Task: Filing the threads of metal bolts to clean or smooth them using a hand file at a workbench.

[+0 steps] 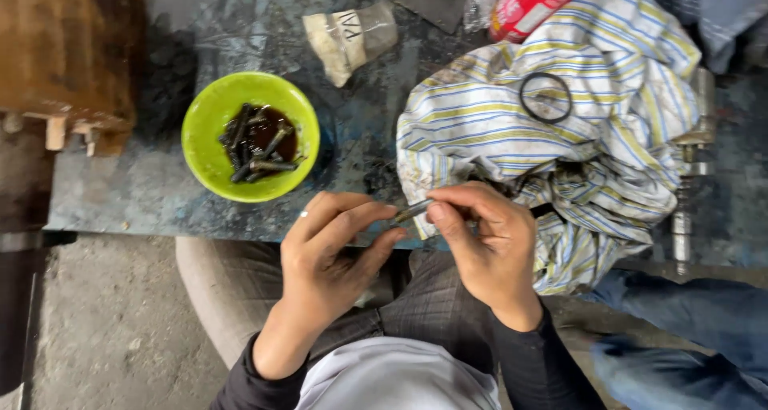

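Both hands (336, 250) (488, 242) pinch, seemingly, one bolt (414, 211).

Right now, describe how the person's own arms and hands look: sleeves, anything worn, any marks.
Both arms wear dark, near-black long sleeves ending at the wrists. The hands are bare, without gloves. The left hand has a thin silver ring on one finger. The right hand shows no ring or watch. Dark grime smudges the fingertips.
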